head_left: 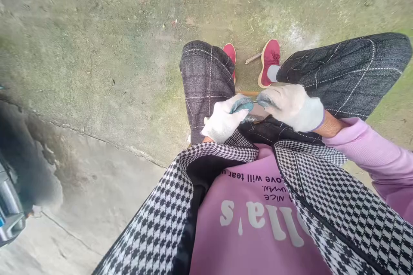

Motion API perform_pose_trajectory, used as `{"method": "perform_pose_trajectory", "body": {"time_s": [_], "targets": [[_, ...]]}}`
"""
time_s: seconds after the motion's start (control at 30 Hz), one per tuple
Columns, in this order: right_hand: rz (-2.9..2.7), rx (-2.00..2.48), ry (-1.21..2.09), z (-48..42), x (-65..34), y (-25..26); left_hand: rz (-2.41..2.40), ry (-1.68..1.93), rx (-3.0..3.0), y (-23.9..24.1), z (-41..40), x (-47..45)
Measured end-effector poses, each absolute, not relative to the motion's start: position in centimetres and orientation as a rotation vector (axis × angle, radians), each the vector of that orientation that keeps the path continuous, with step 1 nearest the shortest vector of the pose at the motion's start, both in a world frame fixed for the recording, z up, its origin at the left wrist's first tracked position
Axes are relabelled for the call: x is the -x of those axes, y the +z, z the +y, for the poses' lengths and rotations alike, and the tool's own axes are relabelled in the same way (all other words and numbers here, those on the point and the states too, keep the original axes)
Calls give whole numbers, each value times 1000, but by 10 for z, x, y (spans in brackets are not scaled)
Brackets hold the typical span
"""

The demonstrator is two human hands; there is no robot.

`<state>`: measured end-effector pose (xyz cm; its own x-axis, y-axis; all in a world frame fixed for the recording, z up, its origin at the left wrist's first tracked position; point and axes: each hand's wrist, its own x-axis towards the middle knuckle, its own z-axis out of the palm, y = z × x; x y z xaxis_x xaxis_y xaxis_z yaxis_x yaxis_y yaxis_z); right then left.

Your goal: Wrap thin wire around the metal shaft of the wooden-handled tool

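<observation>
Both my hands wear white knit gloves with blue-grey fingertips and meet above my lap. My left hand (222,121) is closed, its thumb and fingers pinched together around something small. Close beside it, my right hand (288,105) is closed too, fingers pointing left. A thin dark wire-like piece (254,102) shows in the narrow gap between the fingertips; its kind is too small to tell. Just below the fingers is a silvery ribbed piece (253,118), partly hidden. An orange-brown strip (248,93) runs behind the hands between my knees.
My knees in dark checked trousers (206,68) are spread on either side. A short pale stick (253,58) lies on the ground between my red shoes (270,58). Cracked concrete (112,73) surrounds me. A dark object with metal parts (11,206) stands at the left edge.
</observation>
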<state>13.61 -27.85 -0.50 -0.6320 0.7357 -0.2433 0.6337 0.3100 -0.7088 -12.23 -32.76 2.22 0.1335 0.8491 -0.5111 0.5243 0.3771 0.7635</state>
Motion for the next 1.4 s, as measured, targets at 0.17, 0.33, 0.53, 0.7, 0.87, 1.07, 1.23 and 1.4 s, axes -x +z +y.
{"method": "perform_pose_trajectory", "body": {"time_s": [0.17, 0.33, 0.53, 0.7, 0.87, 1.07, 1.23, 1.4], "targets": [[-2172, 1339, 1510, -271, -135, -2, 1469, 330, -1637, 10, -333, 123], [-1907, 1289, 1955, -259, -137, 0, 1367, 264, -2062, -9, -338, 129], [-1773, 1275, 2124, -253, -144, -5, 1315, 132, -2324, -15, -339, 125], [-1506, 1282, 2348, -252, -147, -15, 1372, -13, -2361, -14, -339, 120], [-1434, 1359, 2190, -252, -155, -12, 1541, 42, -2240, -19, -340, 123], [-1611, 1584, 1845, -247, -174, 12, 1580, 310, -2318, -19, -353, 142], [-1870, 1764, 1363, -247, -180, 21, 1298, -185, -2391, -8, -353, 146], [-1874, 1797, 1120, -253, -190, 22, 1304, -507, -2299, 4, -339, 136]]}}
